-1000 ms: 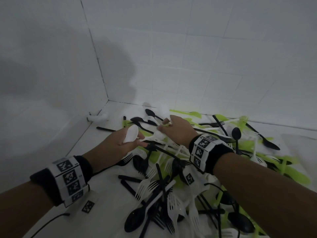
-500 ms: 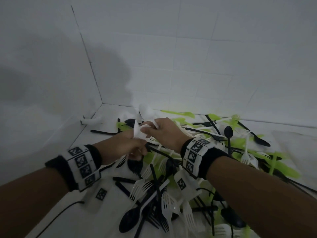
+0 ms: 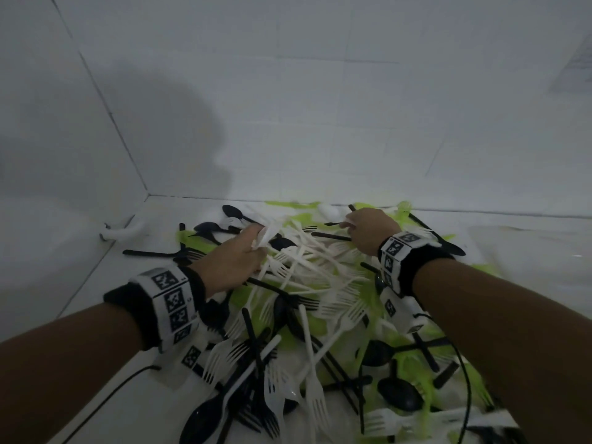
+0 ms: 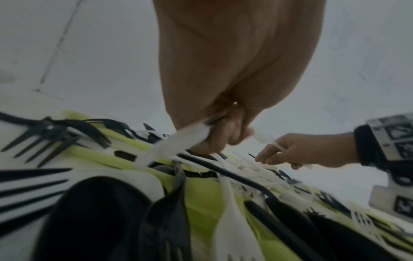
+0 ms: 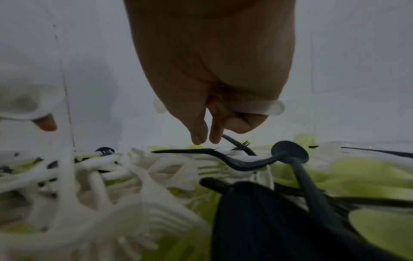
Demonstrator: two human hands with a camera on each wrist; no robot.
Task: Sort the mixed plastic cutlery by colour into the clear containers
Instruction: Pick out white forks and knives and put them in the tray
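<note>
Head view: both hands, left hand (image 3: 234, 264) and right hand (image 3: 371, 232), curled around white cutlery (image 3: 320, 267).

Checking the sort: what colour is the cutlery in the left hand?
White; the left wrist view shows it best.

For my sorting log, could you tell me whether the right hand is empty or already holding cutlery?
Holding. The right hand has its curled fingers around a white cutlery handle.

Head view down over cutlery pile (image 3: 307, 315); wrist views close, sharing it.
</note>
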